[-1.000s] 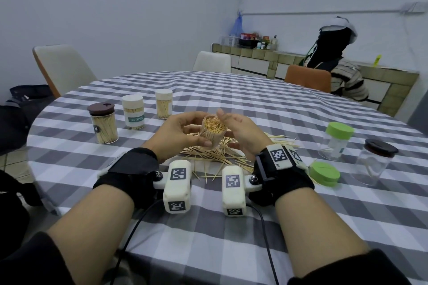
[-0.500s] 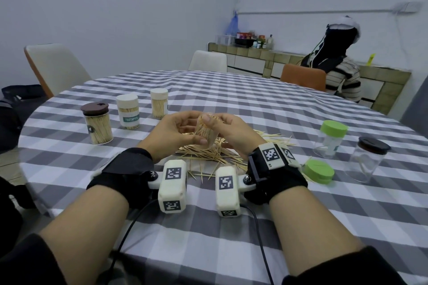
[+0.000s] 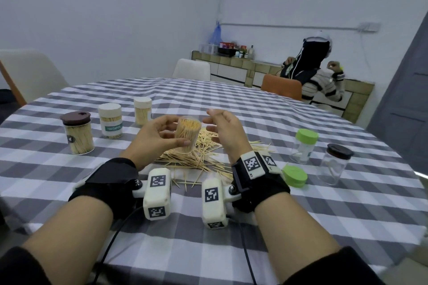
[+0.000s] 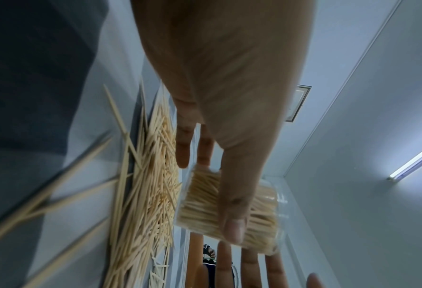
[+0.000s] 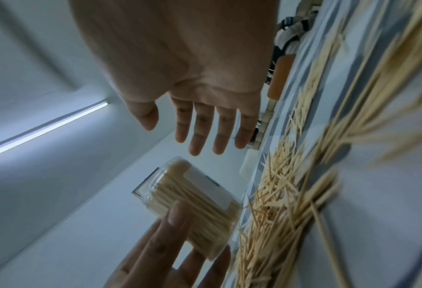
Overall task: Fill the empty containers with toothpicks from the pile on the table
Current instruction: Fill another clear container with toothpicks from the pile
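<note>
Wooden toothpicks are packed tight in the clear container (image 3: 187, 134), which is held lidless at the centre of the head frame by the left hand (image 3: 154, 136), thumb and fingers curled round its wall. The right hand (image 3: 225, 133) is kept just beside it, fingers relaxed and spread, nothing pinched. Below both, the pile (image 3: 194, 157) is spread loose on the checked tabletop (image 3: 324, 203), a good share of it unpacked. At the left of the frame three filled and capped containers are stood: a brown-lidded jar (image 3: 77, 133), a labelled tub (image 3: 110, 120) and a smaller tub (image 3: 142, 110). At the right, a green-lidded jar (image 3: 304, 146) and a dark-lidded jar (image 3: 335, 164) are seen nearly empty, with a loose green lid (image 3: 295, 176) lying near them. Roughly two thirds of the filling appears done; the held container needs capping, and two jars remain.
</note>
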